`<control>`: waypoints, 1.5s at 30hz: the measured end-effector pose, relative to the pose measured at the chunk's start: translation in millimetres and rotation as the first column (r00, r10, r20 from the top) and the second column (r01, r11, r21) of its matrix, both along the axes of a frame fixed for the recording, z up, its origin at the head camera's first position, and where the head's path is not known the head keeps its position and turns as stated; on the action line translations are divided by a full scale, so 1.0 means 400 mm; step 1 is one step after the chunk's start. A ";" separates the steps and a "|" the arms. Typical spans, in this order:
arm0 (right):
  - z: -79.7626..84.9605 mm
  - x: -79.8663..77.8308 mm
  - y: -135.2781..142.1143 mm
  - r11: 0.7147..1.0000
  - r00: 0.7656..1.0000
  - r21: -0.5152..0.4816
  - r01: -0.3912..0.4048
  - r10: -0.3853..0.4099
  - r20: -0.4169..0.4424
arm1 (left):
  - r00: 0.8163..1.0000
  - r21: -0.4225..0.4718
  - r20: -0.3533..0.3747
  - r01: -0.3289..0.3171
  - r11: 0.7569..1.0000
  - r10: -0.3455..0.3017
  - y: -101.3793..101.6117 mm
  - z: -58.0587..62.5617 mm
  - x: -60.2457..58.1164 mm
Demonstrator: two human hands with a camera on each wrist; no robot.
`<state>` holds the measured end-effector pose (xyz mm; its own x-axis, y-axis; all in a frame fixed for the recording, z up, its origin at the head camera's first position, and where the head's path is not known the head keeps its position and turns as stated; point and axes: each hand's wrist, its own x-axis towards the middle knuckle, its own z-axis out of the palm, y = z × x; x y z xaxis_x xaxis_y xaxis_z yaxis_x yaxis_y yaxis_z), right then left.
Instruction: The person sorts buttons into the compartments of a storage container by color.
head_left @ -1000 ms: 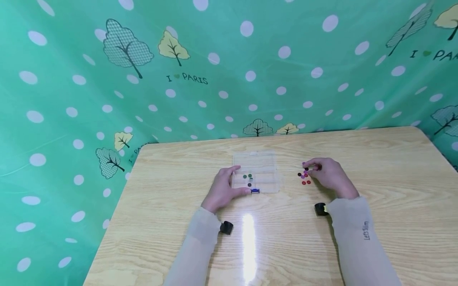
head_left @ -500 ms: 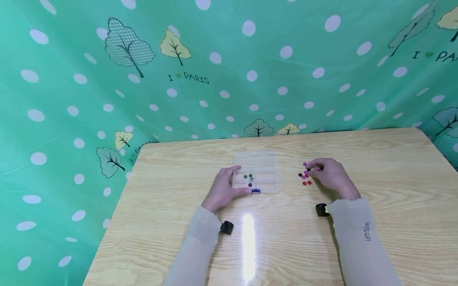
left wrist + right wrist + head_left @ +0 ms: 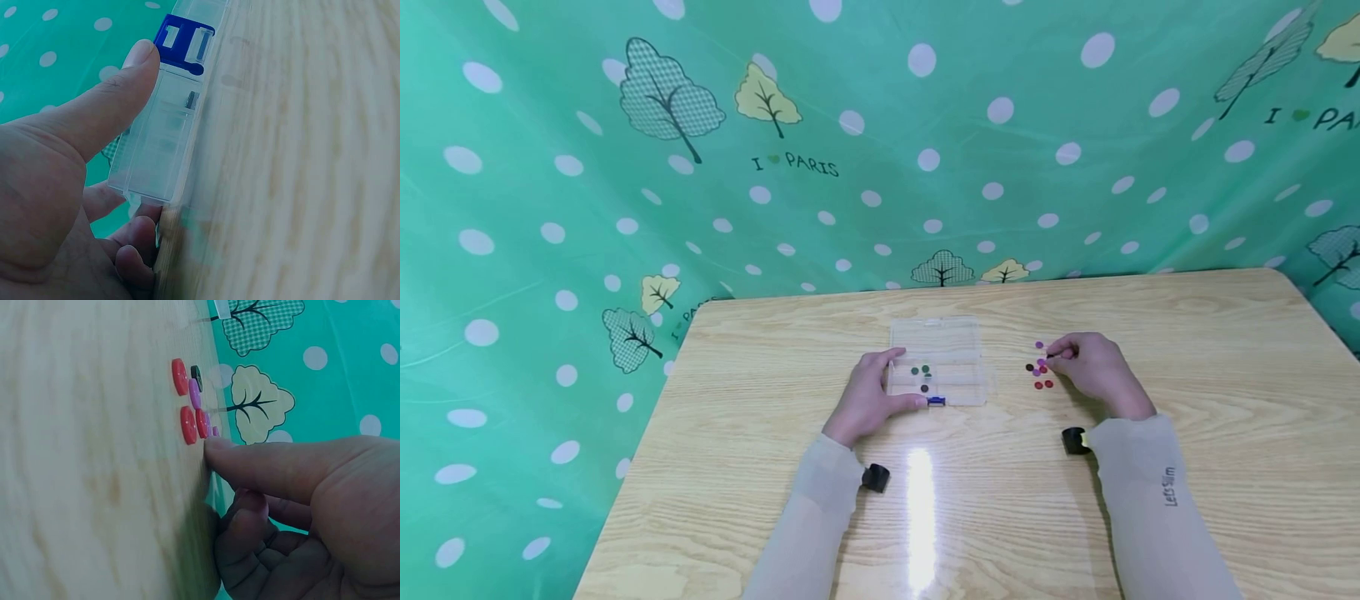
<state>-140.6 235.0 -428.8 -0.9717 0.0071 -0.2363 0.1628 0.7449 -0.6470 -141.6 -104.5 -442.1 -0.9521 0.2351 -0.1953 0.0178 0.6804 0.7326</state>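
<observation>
My left hand (image 3: 868, 396) holds a clear plastic box (image 3: 951, 392) with its lid laid back, thumb along the front by the blue latch (image 3: 936, 402) and fingers round the left side. Green buttons (image 3: 926, 369) and one dark button (image 3: 924, 388) lie in the left part of the box. On the right, my right hand (image 3: 1093, 371) pinches a black button (image 3: 1050, 357), mostly covered by the fingertips. Beside it lie red buttons (image 3: 188, 425), purple buttons (image 3: 195, 394) and another black button (image 3: 197, 378). In the right wrist view the pinched button is hidden behind the thumb.
The wooden table (image 3: 985, 500) carries the box and the loose buttons. Behind it hangs a green dotted cloth (image 3: 880, 167) with printed trees. A black wrist camera (image 3: 876, 477) sits at the left cuff, another wrist camera (image 3: 1075, 440) at the right.
The black button at my right fingertips has shifted slightly right, away from the purple and red buttons, and is more covered now. My left hand and the box stay in place.
</observation>
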 end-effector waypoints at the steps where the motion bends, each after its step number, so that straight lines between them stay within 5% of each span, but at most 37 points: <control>1: 0.000 0.000 0.000 1.000 1.000 0.000 0.000 0.000 0.004 | 1.000 0.000 -0.001 0.001 1.000 -0.001 0.000 -0.001 0.001; 45: 0.017 0.006 -0.028 0.999 0.998 0.035 -0.016 0.018 -0.065 | 1.000 -0.005 -0.007 0.003 1.000 -0.003 -0.001 0.004 0.001</control>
<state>-138.0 223.6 -422.0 -0.9850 -0.0023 -0.1724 0.1085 0.7690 -0.6300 -141.1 -104.8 -440.6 -0.9527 0.2370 -0.1903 0.0247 0.6843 0.7288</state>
